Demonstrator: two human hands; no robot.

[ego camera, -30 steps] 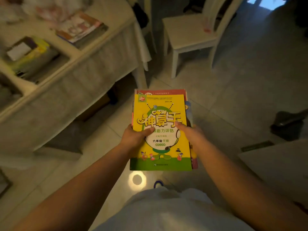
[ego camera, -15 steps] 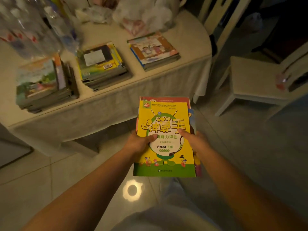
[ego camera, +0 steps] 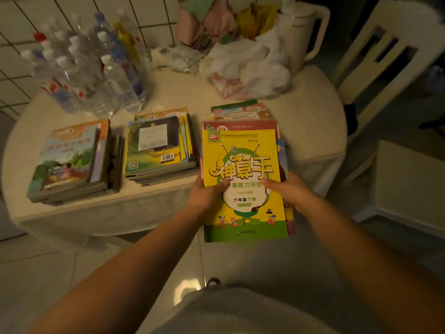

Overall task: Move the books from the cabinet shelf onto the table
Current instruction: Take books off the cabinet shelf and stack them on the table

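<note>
I hold a stack of books (ego camera: 243, 165), topped by a yellow and green workbook, flat in both hands. My left hand (ego camera: 204, 197) grips its left edge and my right hand (ego camera: 289, 191) its right edge, thumbs on the cover. The far half of the stack hangs over the front edge of the round table (ego camera: 310, 121). Three piles lie on the table: a left pile (ego camera: 72, 162), a middle pile (ego camera: 156, 145), and a third pile (ego camera: 238, 112) partly hidden behind the held stack. The cabinet is out of view.
Several plastic water bottles (ego camera: 91, 66) stand at the table's back left. Crumpled bags and cloth (ego camera: 243, 66) and a white kettle (ego camera: 301, 32) crowd the back. A white chair (ego camera: 382, 54) stands to the right, another pale seat (ego camera: 409, 179) lower right.
The view has swung round and closed in on the table, which now sits straight ahead. The held stack has come forward over the table's front edge. Both hands keep their grip.
</note>
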